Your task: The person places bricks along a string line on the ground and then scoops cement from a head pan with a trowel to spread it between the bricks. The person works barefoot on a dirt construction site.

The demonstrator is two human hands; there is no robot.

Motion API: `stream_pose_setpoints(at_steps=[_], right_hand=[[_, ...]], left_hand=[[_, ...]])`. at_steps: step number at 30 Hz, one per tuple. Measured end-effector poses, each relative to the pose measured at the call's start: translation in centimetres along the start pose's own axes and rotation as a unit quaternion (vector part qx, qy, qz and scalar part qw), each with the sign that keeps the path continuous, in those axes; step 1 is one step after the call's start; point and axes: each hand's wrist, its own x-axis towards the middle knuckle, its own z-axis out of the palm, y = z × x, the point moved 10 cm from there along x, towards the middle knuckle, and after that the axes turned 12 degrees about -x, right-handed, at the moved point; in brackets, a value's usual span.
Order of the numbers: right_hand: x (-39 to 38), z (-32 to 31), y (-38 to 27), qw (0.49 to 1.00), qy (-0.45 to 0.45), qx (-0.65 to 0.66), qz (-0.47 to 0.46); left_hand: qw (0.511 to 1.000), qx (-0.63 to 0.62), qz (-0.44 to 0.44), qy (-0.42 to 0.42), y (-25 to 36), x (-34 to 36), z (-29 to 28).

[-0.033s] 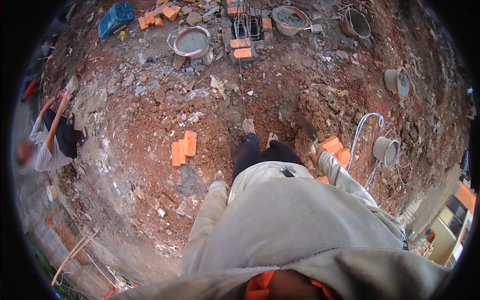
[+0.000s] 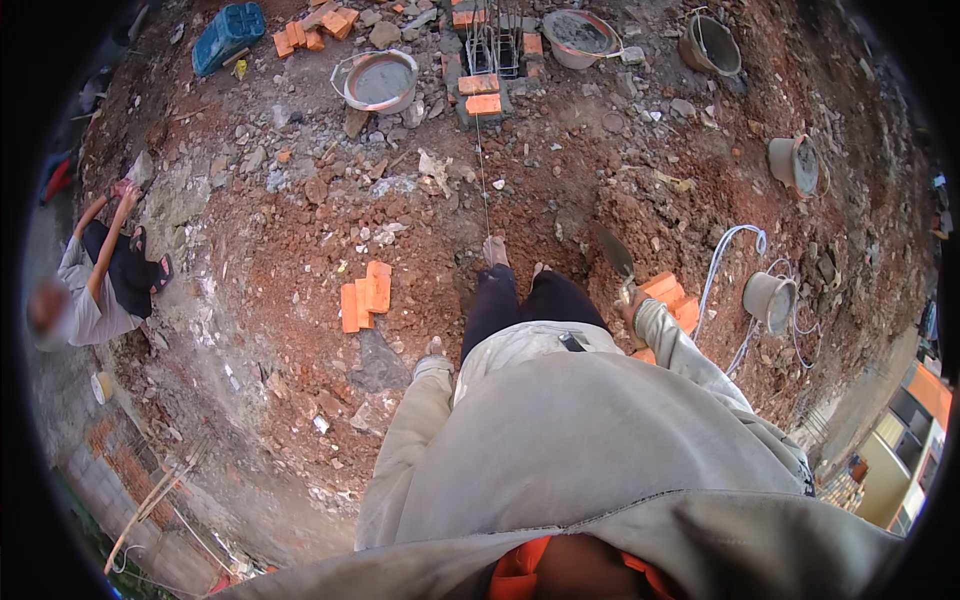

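Observation:
My right hand [image 2: 632,304] is closed round the handle of a pointed trowel [image 2: 614,254], whose blade points away from me over the red soil. Just right of that hand lies a stack of orange bricks [image 2: 672,297]. My left hand [image 2: 436,347] hangs beside my left thigh. Only a small part of it shows past the sleeve, and its fingers cannot be made out. Forward and left of it, several orange bricks [image 2: 366,298] lie on the ground. A taut string [image 2: 482,165] runs from near my feet to a brick-edged column base [image 2: 482,103].
Mortar fills a left tub [image 2: 382,103] and a right tub [image 2: 583,62]. More buckets [image 2: 710,48] [image 2: 795,165] stand rightward, with a white bucket [image 2: 770,302] by a pale hose [image 2: 716,262]. A person [image 2: 100,285] sits far left. A blue container [image 2: 228,38] lies back left. Rubble covers uneven soil.

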Motion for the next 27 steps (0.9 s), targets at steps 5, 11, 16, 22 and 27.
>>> stream_pose_setpoints(at_steps=[5,11,16,22,27], right_hand=[[0.0,0.5,4.0,0.991,-0.093,0.06,0.079],[-0.7,-0.7,7.0,0.995,-0.067,0.035,0.067],[-0.6,-4.1,3.5,0.992,-0.086,0.08,0.054],[-0.8,-8.6,3.0,0.982,-0.128,0.084,0.11],[-1.3,-9.2,3.9,0.993,-0.036,0.092,0.07]], left_hand=[[0.995,-0.085,-0.016,-0.052,3.8,4.1,0.9],[0.989,-0.128,0.053,-0.051,12.9,7.5,2.8],[0.996,-0.058,0.049,-0.045,11.6,5.9,3.7],[0.972,0.214,0.071,-0.074,15.9,-0.7,9.5],[0.975,0.18,0.09,-0.097,22.2,0.9,11.1]])
